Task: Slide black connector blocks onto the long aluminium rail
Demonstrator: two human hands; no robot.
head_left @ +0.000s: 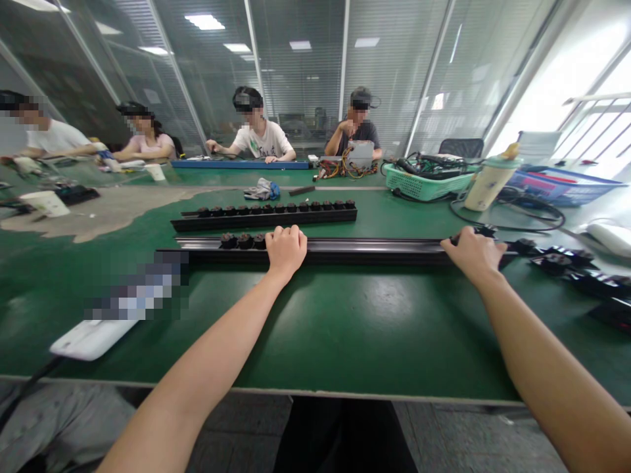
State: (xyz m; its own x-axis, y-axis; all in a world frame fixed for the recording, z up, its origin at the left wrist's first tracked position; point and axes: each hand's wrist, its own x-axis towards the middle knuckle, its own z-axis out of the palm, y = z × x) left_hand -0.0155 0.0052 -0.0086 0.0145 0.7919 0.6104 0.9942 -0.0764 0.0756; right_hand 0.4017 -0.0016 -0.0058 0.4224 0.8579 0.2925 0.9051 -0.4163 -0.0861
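The socket strip (365, 251) lies lengthwise across the green bench (374, 328), near its front edge. At far left, a white pad (91, 339) rests on the bench, just below a pixelated patch (138, 289). Farther back on that side, two seated people (98, 135) work at the bench. The left hand (286, 251) grips the strip, fingers curled over its far edge, just right of three round black fittings (241, 240). A second strip (263, 217), with a row of these fittings along it, lies parallel just behind. Past it are a crumpled cloth (261, 190) and two more seated people (305, 125). The right hand (476, 257) clasps the strip near its right end. Beyond stand a green basket (424, 182) of cables, a bottle (488, 185) and a blue crate (562, 187).
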